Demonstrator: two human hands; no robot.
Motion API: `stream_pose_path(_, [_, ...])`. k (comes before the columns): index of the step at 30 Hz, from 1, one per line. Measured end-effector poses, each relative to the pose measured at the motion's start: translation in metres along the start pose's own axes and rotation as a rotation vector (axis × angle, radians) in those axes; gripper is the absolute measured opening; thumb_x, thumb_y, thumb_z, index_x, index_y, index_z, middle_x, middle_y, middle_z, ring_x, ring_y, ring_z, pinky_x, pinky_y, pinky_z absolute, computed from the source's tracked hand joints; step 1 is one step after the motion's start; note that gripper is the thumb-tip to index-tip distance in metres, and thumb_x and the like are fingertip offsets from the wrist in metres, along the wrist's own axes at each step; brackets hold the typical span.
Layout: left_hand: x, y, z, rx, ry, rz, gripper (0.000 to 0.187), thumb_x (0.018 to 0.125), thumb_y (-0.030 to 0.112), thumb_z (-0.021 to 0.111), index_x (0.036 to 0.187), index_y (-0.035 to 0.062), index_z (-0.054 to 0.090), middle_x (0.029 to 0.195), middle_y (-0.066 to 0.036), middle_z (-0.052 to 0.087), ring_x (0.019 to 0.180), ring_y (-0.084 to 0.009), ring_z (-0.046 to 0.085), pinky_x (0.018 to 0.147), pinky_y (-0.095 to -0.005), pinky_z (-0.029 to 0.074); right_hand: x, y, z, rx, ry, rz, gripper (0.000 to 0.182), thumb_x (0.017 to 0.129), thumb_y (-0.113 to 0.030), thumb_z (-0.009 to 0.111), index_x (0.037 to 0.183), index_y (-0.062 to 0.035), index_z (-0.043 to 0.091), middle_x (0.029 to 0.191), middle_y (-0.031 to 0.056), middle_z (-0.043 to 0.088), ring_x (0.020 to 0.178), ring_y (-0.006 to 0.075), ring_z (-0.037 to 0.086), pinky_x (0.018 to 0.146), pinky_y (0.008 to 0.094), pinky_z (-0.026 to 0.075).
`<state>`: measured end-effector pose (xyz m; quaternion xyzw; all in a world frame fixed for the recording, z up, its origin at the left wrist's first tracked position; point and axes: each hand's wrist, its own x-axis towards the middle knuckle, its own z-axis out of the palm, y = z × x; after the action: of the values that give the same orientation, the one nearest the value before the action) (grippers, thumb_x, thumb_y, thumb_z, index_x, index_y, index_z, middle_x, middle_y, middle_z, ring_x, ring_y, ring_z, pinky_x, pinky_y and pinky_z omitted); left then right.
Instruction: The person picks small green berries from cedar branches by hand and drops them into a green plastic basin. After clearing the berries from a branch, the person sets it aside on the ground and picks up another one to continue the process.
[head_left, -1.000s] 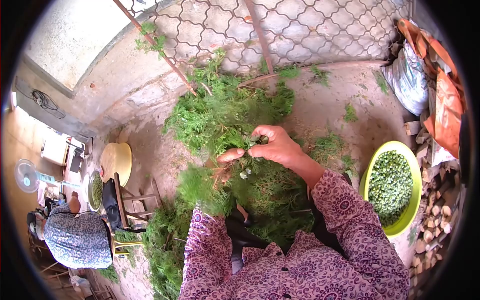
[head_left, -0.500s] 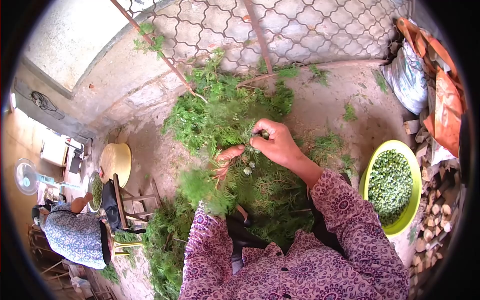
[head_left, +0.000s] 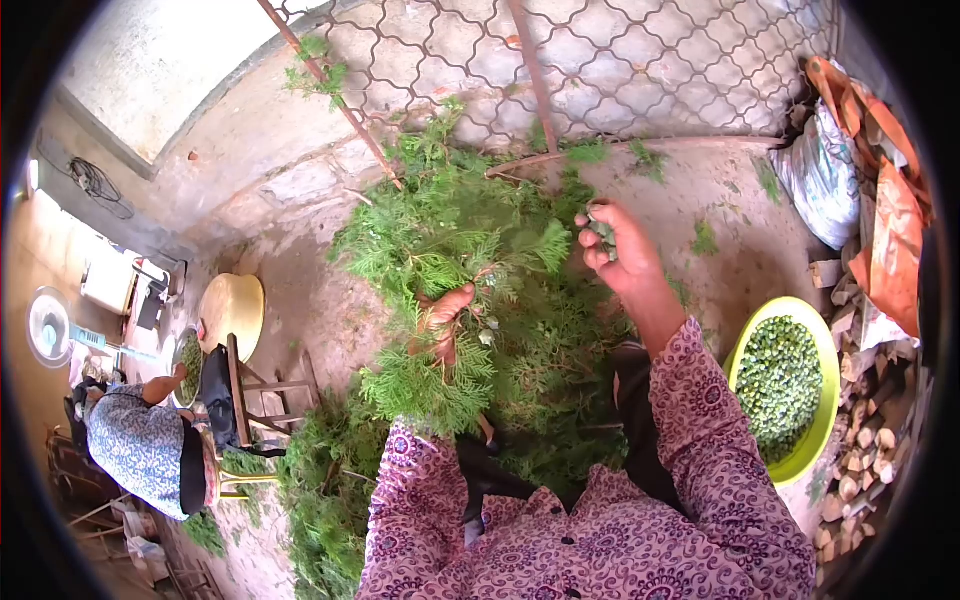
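My left hand (head_left: 442, 312) is closed around a leafy evergreen branch (head_left: 430, 385), its feathery sprays partly covering the fingers. Small pale green cones (head_left: 487, 335) show on the branch beside the thumb. To the right and higher up, my right hand (head_left: 628, 255) is apart from the branch, fingers curled around a few small green cones (head_left: 602, 236). Beneath both hands spreads a heap of cut evergreen branches (head_left: 540, 370). A yellow-green basin (head_left: 798, 470) at the right holds many loose green cones (head_left: 780, 385).
A metal lattice (head_left: 450, 60) leans along the wall ahead. Stacked firewood (head_left: 855, 470), a white sack (head_left: 820, 180) and orange sheeting (head_left: 893, 240) line the right side. At left, another person (head_left: 145, 440) sits near a wooden stool frame (head_left: 265, 390) and a round tan container (head_left: 232, 310).
My right hand has moved away from the branch, up and to the right, with small green cones in its fingers. My left hand still grips the branch.
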<state>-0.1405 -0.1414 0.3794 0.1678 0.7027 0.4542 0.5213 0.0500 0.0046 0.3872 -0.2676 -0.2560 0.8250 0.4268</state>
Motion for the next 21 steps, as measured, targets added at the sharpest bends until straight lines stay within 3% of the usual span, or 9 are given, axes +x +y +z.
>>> stream_pose_path(3, [0.001, -0.004, -0.002, -0.033, 0.09, -0.031, 0.079, 0.072, 0.045, 0.063, 0.13, 0.0027, 0.03, 0.135, -0.019, 0.027, 0.122, -0.037, 0.028, 0.097, -0.0479, 0.026, -0.016, 0.004, 0.007, 0.08, -0.254, 0.213, 0.004, 0.077, -0.009, 0.055, 0.078, -0.008, 0.052, 0.074, 0.008, 0.057, 0.05, 0.009, 0.051, 0.033, 0.0166, 0.032])
stream_pose_path(4, [0.0, -0.005, -0.002, -0.031, 0.092, -0.03, 0.079, 0.072, 0.045, 0.063, 0.13, 0.0027, 0.03, 0.135, -0.019, 0.027, 0.122, -0.037, 0.028, 0.097, -0.0479, 0.026, -0.017, 0.009, 0.008, 0.004, -0.354, 0.243, 0.003, 0.077, -0.009, 0.055, 0.078, -0.0089, 0.052, 0.074, 0.0081, 0.057, 0.048, 0.0081, 0.049, 0.032, 0.0165, 0.03])
stream_pose_path(5, [-0.002, -0.005, 0.0, -0.123, 0.043, 0.044, 0.066, 0.074, 0.043, 0.062, 0.12, 0.0029, 0.04, 0.124, -0.017, 0.036, 0.109, -0.0327, 0.036, 0.09, -0.0446, 0.031, -0.018, 0.015, 0.008, -0.072, -0.455, 0.272, 0.003, 0.078, -0.008, 0.055, 0.078, -0.0098, 0.053, 0.075, 0.0083, 0.057, 0.046, 0.0072, 0.047, 0.032, 0.0165, 0.029])
stream_pose_path(7, [-0.01, -0.002, 0.007, -0.308, -0.056, 0.194, 0.043, 0.077, 0.039, 0.06, 0.101, 0.0034, 0.058, 0.102, -0.015, 0.056, 0.085, -0.024, 0.052, 0.077, -0.0382, 0.042, -0.027, 0.026, 0.015, -0.225, -0.474, 0.319, 0.004, 0.078, -0.007, 0.058, 0.081, -0.0071, 0.055, 0.068, 0.008, 0.058, 0.042, 0.007, 0.046, 0.032, 0.0169, 0.028])
stream_pose_path(8, [-0.016, 0.001, 0.013, -0.368, -0.034, 0.195, 0.037, 0.078, 0.035, 0.059, 0.096, 0.0027, 0.058, 0.088, -0.01, 0.059, 0.077, -0.0202, 0.054, 0.07, -0.0325, 0.043, -0.031, 0.03, 0.019, -0.265, -0.454, 0.343, 0.008, 0.077, -0.008, 0.059, 0.084, -0.0057, 0.055, 0.067, 0.0068, 0.057, 0.044, 0.0069, 0.047, 0.033, 0.017, 0.029])
stream_pose_path(11, [0.001, -0.012, 0.008, -0.34, -0.127, 0.341, 0.035, 0.078, 0.031, 0.059, 0.096, 0.0006, 0.058, 0.088, -0.01, 0.06, 0.075, -0.0196, 0.054, 0.069, -0.0329, 0.043, -0.028, 0.038, 0.019, -0.394, -0.409, 0.316, 0.016, 0.077, -0.01, 0.06, 0.091, -0.0032, 0.055, 0.065, 0.0035, 0.055, 0.046, 0.0065, 0.047, 0.036, 0.0174, 0.029])
stream_pose_path(15, [0.006, -0.015, 0.014, -0.259, -0.072, 0.515, 0.034, 0.076, 0.027, 0.062, 0.094, -0.0015, 0.058, 0.082, -0.01, 0.06, 0.07, -0.0189, 0.054, 0.065, -0.0331, 0.044, -0.028, 0.034, 0.018, -0.614, -0.365, 0.167, 0.029, 0.077, -0.014, 0.063, 0.101, -0.0017, 0.053, 0.063, -0.0016, 0.051, 0.049, 0.005, 0.045, 0.04, 0.0181, 0.029])
stream_pose_path(18, [-0.007, -0.007, 0.028, -0.447, -0.041, 0.449, 0.034, 0.07, 0.018, 0.068, 0.093, -0.0039, 0.058, 0.079, -0.011, 0.061, 0.065, -0.0195, 0.057, 0.054, -0.032, 0.047, -0.03, 0.034, 0.018, -0.581, -0.409, 0.121, 0.025, 0.076, -0.014, 0.064, 0.095, 0.0003, 0.055, 0.061, -0.0012, 0.051, 0.049, 0.0053, 0.045, 0.041, 0.02, 0.032])
stream_pose_path(21, [0.0, -0.017, 0.03, -0.276, 0.128, 0.568, 0.032, 0.07, 0.015, 0.068, 0.093, -0.004, 0.058, 0.08, -0.011, 0.062, 0.067, -0.0205, 0.059, 0.053, -0.0314, 0.048, -0.029, 0.04, 0.018, -0.61, -0.476, 0.069, 0.023, 0.077, -0.015, 0.063, 0.092, 0.0007, 0.056, 0.061, -0.0017, 0.051, 0.048, 0.0058, 0.045, 0.041, 0.0211, 0.034])
